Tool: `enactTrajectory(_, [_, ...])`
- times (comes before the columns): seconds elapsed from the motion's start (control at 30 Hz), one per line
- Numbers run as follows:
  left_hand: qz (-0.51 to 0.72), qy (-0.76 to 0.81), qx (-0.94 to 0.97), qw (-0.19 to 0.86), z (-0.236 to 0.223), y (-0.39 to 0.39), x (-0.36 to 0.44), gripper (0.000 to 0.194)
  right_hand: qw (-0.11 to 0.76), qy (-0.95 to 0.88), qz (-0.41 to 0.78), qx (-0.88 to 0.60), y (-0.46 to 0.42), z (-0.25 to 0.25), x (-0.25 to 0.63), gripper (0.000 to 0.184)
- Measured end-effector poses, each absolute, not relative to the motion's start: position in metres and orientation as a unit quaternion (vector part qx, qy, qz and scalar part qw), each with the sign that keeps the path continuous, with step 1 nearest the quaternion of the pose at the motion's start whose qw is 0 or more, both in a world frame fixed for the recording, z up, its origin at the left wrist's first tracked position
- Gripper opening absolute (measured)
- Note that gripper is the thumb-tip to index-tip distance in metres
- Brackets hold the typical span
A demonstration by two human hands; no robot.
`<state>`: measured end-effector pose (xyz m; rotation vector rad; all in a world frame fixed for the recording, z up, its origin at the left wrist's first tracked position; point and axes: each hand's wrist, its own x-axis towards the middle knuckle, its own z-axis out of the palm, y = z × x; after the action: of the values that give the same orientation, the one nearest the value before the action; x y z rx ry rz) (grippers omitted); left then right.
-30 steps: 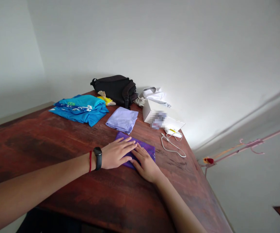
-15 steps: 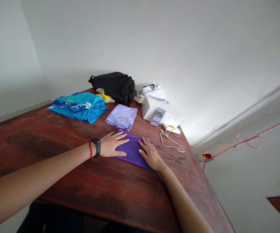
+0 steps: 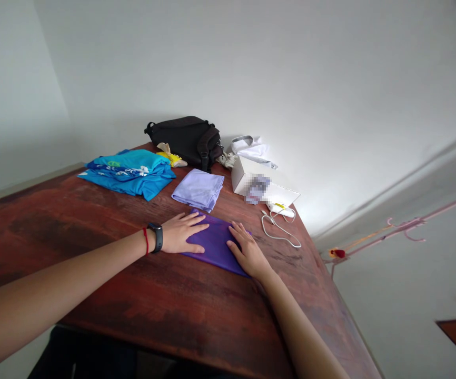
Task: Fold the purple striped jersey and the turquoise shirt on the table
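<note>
A folded purple cloth (image 3: 214, 242) lies flat on the dark red wooden table (image 3: 93, 252). My left hand (image 3: 180, 233) rests flat on the cloth's left edge, fingers spread; a black band and a red string circle that wrist. On the cloth's right edge lies my right hand (image 3: 247, 251), palm down with its fingers stretched out. Neither hand grips the fabric.
Behind the purple cloth lies a folded lilac cloth (image 3: 198, 189). Folded blue shirts (image 3: 129, 172) sit at the back left, a black bag (image 3: 186, 138) against the wall. A white box (image 3: 257, 185) and a white cable (image 3: 279, 227) lie near the table's right edge.
My hands, close together over the middle of the cloth a second ago, have slid apart to its left and right edges. In the last half second they barely moved.
</note>
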<state>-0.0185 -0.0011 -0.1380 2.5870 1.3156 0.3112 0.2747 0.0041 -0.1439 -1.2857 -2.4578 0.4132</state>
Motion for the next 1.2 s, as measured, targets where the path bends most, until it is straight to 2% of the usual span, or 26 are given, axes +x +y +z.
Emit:
enactTrajectory(0.17, [0.094,0.452,0.882,0.097,-0.139,-0.001,-0.018,0.079,0.144,-0.891,0.161,-0.398,-0.005,-0.142,0.261,0.06])
enactTrajectory(0.47, [0.103,0.45,0.88,0.112,-0.142,0.0,-0.018,0.079,0.113,-0.888,0.177,-0.41,-0.002,-0.144,0.263,0.06])
enactTrajectory(0.83, [0.09,0.453,0.88,0.113,-0.141,0.001,-0.017,0.079,0.117,-0.884,0.179,-0.415,-0.001,-0.143,0.261,0.059])
enactTrajectory(1.2, [0.147,0.419,0.888,0.121,-0.145,0.006,-0.018,0.072,0.129,-0.887,0.185,-0.404,0.001,-0.147,0.265,0.057])
